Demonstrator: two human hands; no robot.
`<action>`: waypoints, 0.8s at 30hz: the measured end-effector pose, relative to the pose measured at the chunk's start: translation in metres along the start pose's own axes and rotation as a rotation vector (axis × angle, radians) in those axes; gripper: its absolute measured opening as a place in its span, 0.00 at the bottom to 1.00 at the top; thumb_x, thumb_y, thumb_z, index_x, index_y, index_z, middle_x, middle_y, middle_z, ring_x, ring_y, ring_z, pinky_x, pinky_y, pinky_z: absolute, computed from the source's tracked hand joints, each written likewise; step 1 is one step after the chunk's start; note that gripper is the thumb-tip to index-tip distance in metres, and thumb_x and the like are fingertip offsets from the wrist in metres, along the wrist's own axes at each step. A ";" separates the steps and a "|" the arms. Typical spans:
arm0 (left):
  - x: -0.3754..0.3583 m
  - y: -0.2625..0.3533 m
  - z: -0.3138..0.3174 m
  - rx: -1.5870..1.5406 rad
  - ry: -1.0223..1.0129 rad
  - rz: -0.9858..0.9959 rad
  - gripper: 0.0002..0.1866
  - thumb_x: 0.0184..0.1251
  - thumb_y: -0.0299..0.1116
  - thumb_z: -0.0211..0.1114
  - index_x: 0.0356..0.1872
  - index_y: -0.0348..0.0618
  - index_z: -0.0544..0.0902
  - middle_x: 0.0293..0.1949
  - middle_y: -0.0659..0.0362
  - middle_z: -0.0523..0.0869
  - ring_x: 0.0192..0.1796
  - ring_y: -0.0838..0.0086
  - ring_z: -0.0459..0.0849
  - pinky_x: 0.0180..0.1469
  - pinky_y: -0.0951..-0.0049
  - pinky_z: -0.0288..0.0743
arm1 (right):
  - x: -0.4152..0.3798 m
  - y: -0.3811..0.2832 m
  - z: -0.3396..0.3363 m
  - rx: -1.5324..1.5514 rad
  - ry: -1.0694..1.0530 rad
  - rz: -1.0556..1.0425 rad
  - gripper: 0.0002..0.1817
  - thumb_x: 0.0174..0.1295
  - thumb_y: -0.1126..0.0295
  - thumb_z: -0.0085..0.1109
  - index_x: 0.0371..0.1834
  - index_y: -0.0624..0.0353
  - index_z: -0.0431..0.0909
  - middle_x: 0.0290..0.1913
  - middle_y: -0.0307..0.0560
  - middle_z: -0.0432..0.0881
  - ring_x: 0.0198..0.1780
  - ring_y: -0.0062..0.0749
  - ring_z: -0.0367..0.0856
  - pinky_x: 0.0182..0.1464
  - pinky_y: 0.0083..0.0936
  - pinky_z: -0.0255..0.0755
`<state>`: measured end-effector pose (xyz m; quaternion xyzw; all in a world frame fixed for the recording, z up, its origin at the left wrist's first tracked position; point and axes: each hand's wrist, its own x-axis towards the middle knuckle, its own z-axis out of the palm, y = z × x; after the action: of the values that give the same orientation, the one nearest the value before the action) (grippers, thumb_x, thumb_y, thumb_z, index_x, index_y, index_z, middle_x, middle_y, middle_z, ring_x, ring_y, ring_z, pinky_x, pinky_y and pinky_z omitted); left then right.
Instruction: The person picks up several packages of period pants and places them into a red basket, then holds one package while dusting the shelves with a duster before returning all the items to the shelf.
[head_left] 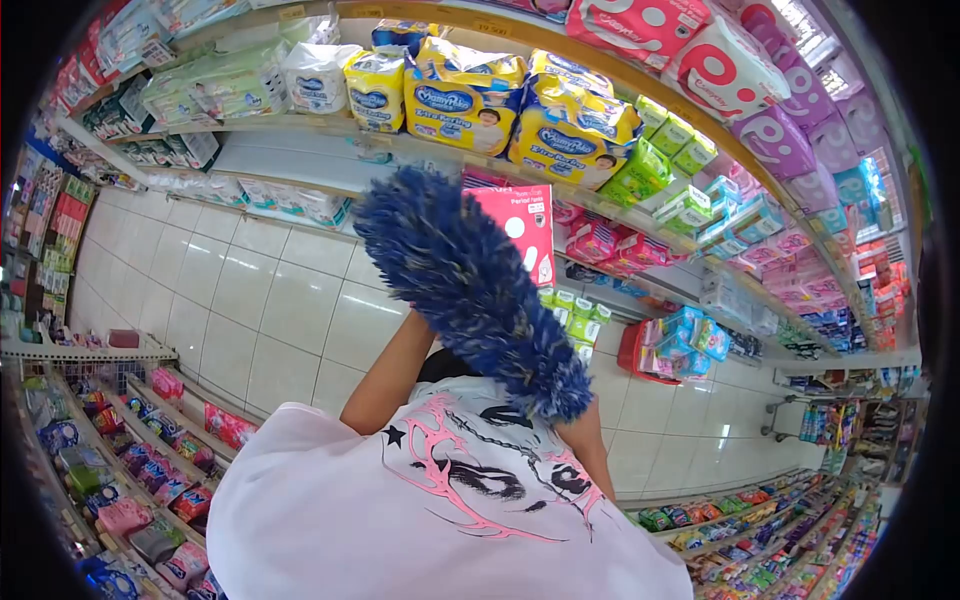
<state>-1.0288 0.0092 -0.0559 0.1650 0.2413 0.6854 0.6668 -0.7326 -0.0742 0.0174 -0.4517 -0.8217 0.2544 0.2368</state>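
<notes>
A fluffy dark blue duster (470, 290) stretches diagonally across the middle of the view, in front of both hands. My left forearm (388, 372) reaches up to the duster's left edge, where my left hand is hidden. On the other side, my right forearm (588, 446) runs up under the duster's lower end, and that hand is hidden too. What either hand holds cannot be made out. Just right of the duster stands a pink and red box (520, 225), partly covered by it. Small green packs (578, 318) lie below this box.
Ahead, a curved shelf (300, 175) carries yellow diaper packs (463, 105) and green packs (645, 170). A red basket (632, 352) with blue packs is on the tiled floor (300, 310) at right. Stocked racks line the lower left and lower right.
</notes>
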 end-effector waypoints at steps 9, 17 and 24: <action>-0.018 0.014 -0.011 -0.054 0.030 0.043 0.22 0.72 0.41 0.51 0.63 0.43 0.69 0.56 0.60 0.78 0.55 0.70 0.77 0.59 0.67 0.71 | 0.015 -0.044 0.008 0.204 -0.127 0.169 0.18 0.51 0.71 0.63 0.46 0.64 0.79 0.44 0.53 0.84 0.46 0.42 0.83 0.49 0.29 0.73; -0.009 0.006 -0.030 -0.246 0.081 -0.146 0.28 0.67 0.52 0.55 0.61 0.45 0.71 0.54 0.57 0.79 0.50 0.68 0.81 0.53 0.64 0.77 | -0.010 -0.024 0.017 0.124 -0.074 0.205 0.22 0.56 0.72 0.61 0.55 0.66 0.73 0.52 0.55 0.80 0.54 0.44 0.78 0.58 0.29 0.66; -0.021 0.048 0.015 -0.172 0.151 0.059 0.37 0.66 0.65 0.46 0.64 0.44 0.64 0.59 0.53 0.75 0.57 0.67 0.78 0.56 0.62 0.77 | 0.000 -0.014 0.000 0.488 0.154 1.123 0.35 0.63 0.45 0.55 0.62 0.62 0.67 0.56 0.52 0.75 0.57 0.37 0.72 0.60 0.30 0.64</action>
<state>-1.0595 -0.0101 -0.0155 0.0622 0.2259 0.7336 0.6379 -0.7410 -0.0807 0.0259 -0.7653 -0.3568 0.4877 0.2216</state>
